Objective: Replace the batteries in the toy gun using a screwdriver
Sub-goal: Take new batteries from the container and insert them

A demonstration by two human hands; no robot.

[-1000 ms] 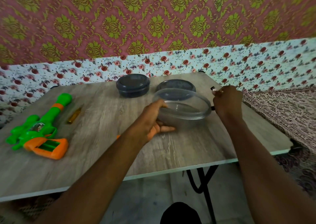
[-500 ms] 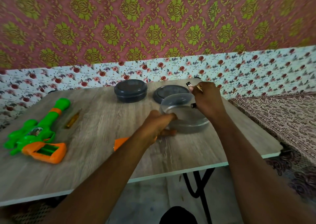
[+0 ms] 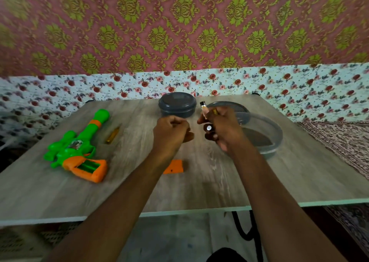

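a: where were the batteries (image 3: 203, 107)?
b: gripped in the right hand (image 3: 223, 130); left hand (image 3: 171, 130) curled, contents unclear.
a: and the toy gun (image 3: 77, 147)?
b: lay at the table's left, compartment open. next step likely meant loading them, polarity matched.

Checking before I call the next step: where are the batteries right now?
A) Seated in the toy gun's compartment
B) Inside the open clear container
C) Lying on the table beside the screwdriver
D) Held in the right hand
D: the right hand grips the batteries above the table, while the toy gun lies apart at the left with its compartment open.
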